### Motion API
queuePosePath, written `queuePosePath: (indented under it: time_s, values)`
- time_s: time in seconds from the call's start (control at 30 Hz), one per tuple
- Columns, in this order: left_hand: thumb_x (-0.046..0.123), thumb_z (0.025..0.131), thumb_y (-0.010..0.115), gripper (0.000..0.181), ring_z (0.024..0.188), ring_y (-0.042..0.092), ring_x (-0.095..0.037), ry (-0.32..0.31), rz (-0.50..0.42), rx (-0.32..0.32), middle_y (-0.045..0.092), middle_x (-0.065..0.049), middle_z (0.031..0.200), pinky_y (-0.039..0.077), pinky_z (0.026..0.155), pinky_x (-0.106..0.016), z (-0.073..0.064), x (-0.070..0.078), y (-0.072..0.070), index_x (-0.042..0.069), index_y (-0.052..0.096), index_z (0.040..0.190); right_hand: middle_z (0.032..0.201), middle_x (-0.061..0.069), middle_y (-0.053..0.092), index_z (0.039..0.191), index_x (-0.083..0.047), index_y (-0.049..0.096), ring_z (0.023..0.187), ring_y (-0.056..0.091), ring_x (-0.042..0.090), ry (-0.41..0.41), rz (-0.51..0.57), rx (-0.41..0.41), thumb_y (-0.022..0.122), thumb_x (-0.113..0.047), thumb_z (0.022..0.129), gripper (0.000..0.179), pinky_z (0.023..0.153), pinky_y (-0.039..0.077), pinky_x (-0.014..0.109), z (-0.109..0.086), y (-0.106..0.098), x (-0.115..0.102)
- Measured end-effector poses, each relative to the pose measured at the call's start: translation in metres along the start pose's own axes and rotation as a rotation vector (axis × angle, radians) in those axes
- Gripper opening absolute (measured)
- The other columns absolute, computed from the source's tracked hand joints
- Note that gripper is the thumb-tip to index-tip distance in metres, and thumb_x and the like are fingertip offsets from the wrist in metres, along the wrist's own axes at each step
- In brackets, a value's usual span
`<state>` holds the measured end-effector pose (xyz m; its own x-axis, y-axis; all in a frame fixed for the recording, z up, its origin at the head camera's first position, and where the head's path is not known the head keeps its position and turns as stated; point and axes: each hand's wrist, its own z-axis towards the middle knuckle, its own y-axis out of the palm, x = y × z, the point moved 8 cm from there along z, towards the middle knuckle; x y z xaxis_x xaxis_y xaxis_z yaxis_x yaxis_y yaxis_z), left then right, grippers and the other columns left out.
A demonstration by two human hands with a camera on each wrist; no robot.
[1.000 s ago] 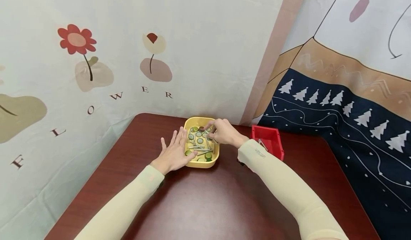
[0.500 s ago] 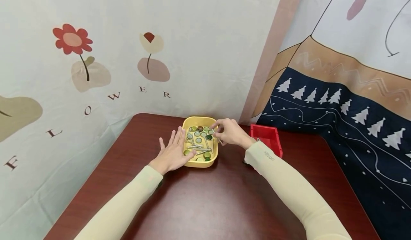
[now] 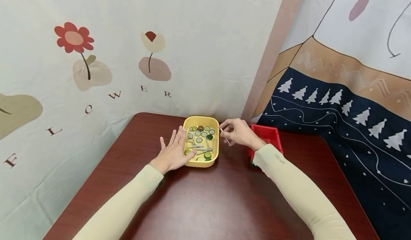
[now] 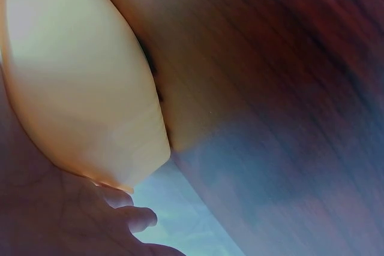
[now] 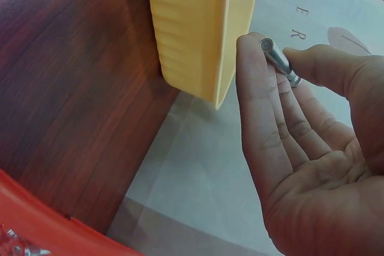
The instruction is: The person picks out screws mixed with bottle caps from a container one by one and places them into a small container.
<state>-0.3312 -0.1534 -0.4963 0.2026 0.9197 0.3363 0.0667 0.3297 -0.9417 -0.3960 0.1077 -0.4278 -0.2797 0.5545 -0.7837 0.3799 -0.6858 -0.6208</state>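
My right hand pinches a slim silver metal bolt between thumb and fingertips, just right of the yellow tray. The bolt is tilted and clear of the tray. My left hand lies with spread, straight fingers along the tray's left rim, its thumb reaching over the near left corner. Inside the tray are several bottle caps, green, brown and silvery, and several long silver bolts. In the left wrist view, the tray wall hides most of the fingers.
A red bin stands right of the tray, partly hidden by my right forearm. Small shiny metal pieces show inside it in the right wrist view. The brown table ends at a printed cloth backdrop.
My right hand has lifted the bolt out of the yellow tray and moved right, past its rim. The left hand stays at the tray's left side.
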Motion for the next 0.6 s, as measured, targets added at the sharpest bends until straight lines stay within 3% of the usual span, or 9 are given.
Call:
queuePosePath:
  time_s: [0.3,0.6]
  values:
    - [0.071,0.112,0.057,0.112,0.185,0.007,-0.045,-0.005,-0.007,-0.002,-0.005,-0.013,0.199,0.002,0.134,-0.094,-0.001,-0.001,0.001,0.005,0.008,0.188,0.111,0.014,0.087,0.140,-0.009,0.079,0.096,0.087,0.043,0.030,0.056,0.018,0.080,-0.012,0.110,0.030,0.076,0.074,0.041,-0.012,-0.014,0.014]
    - [0.072,0.112,0.056,0.112,0.185,0.005,-0.044,-0.005,-0.018,-0.004,-0.006,-0.012,0.199,0.000,0.134,-0.094,-0.001,0.000,0.000,0.006,0.007,0.188,0.117,0.018,0.088,0.143,-0.006,0.077,0.093,0.089,0.034,0.046,0.065,0.050,0.076,-0.010,0.112,0.031,0.077,0.074,0.043,-0.023,-0.033,0.024]
